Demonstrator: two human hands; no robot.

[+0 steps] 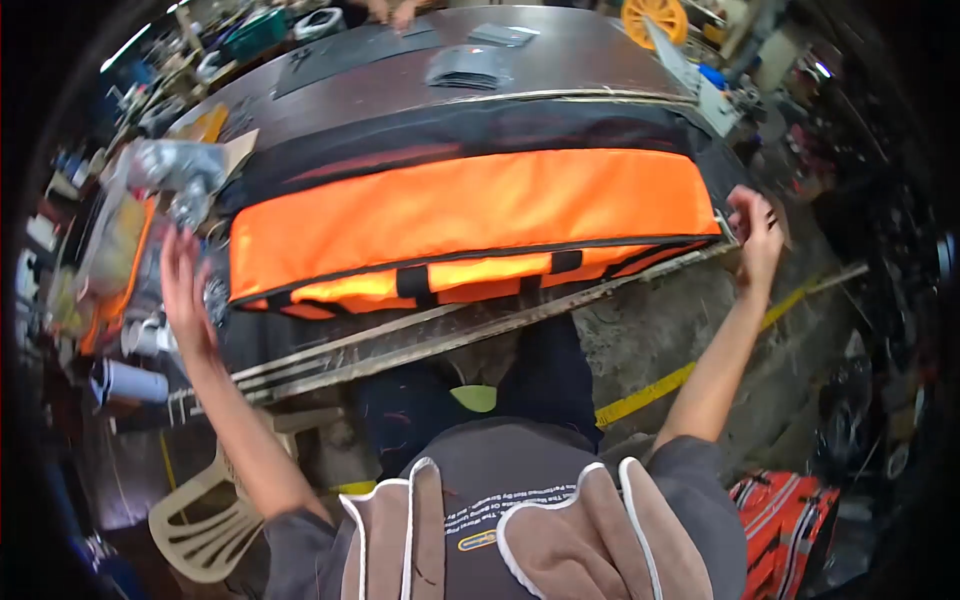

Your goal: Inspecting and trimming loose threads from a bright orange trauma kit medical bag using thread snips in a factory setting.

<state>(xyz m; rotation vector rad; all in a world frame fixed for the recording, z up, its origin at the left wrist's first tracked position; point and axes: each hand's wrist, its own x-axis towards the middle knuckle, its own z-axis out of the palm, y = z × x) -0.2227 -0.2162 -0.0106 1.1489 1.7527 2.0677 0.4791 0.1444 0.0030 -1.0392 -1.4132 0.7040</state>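
Observation:
A long bright orange fabric bag (pixel 470 215) with black edging and black straps lies across the near side of the table, with black mesh-like fabric (pixel 460 130) along its far side. My left hand (pixel 186 290) is raised off the bag's left end, fingers stretched out and holding nothing. By the right end of the bag is my right hand (pixel 757 240), its fingers loosely bent and apart. No object shows in it. Whether its fingertips touch the bag's corner is hard to make out.
Dark flat sheets (pixel 465 66) lie farther back on the brown table (pixel 560 50). Clear plastic bags (pixel 175 165) and a white cylinder (pixel 130 382) crowd the left. A beige plastic chair (pixel 205 530) stands lower left, a red bag (pixel 785 525) lower right. Another person's hands (pixel 392 12) show at the far edge.

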